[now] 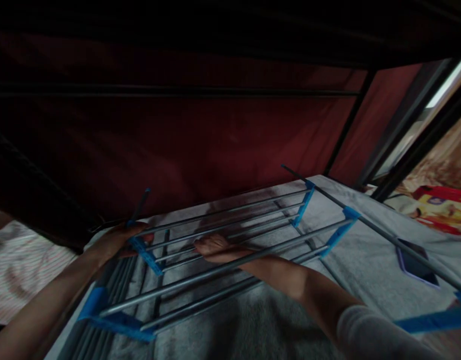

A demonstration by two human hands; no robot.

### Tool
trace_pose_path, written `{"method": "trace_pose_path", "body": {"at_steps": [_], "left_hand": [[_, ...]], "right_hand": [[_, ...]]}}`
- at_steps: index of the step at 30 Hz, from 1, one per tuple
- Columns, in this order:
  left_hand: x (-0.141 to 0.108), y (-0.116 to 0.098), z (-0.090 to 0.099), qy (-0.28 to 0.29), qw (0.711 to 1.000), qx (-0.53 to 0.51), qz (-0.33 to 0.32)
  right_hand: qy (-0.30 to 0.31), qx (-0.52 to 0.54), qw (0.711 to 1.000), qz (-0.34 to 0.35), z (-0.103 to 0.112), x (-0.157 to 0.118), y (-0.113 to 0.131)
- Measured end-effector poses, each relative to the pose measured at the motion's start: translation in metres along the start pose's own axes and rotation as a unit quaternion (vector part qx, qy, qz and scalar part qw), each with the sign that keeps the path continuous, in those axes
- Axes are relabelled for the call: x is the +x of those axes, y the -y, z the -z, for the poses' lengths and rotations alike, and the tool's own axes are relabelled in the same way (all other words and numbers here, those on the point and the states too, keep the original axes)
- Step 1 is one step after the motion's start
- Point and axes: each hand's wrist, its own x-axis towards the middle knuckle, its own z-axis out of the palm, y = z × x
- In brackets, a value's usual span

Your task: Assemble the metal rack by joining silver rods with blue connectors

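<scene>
A partly assembled rack of grey tubes [200, 277] with blue plastic brackets lies on a pale grey cloth [350, 270]. My left hand [127, 237] is closed around the far left corner, at a blue bracket [147, 257] and the tube end beside it. Reaching between the rack's tubes, my right hand [213, 247] is curled into a fist at a thin rear tube [238, 232]. Its forearm passes behind the front tube. The right-side brackets [339, 232] sit on a long dark upright tube [330, 197].
Several loose grey tubes [119, 280] lie at the left. A phone [418, 265] rests at the right, near another blue bracket [436, 320]. Behind the cloth stand a dark red wall covering [215, 150] and a dark bar [177, 91]. A red and yellow packet [444, 207] is at far right.
</scene>
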Motion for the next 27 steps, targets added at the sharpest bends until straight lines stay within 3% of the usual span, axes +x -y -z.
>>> {"method": "trace_pose_path", "body": {"at_steps": [3, 12, 21, 27], "left_hand": [[-0.002, -0.001, 0.001, 0.019, 0.998, -0.061, 0.025], [-0.003, -0.004, 0.0, 0.006, 0.998, -0.056, 0.024], [-0.001, -0.004, 0.001, 0.003, 0.997, -0.061, 0.037], [-0.002, -0.009, -0.001, -0.005, 0.998, -0.044, 0.035]], "right_hand": [[-0.008, 0.004, 1.0, -0.007, -0.005, 0.003, -0.004], [-0.004, 0.03, 1.0, -0.002, -0.012, 0.012, -0.012], [0.038, 0.06, 0.997, 0.009, -0.009, 0.021, -0.016], [0.018, 0.044, 0.999, -0.024, 0.001, 0.009, -0.003]]}}
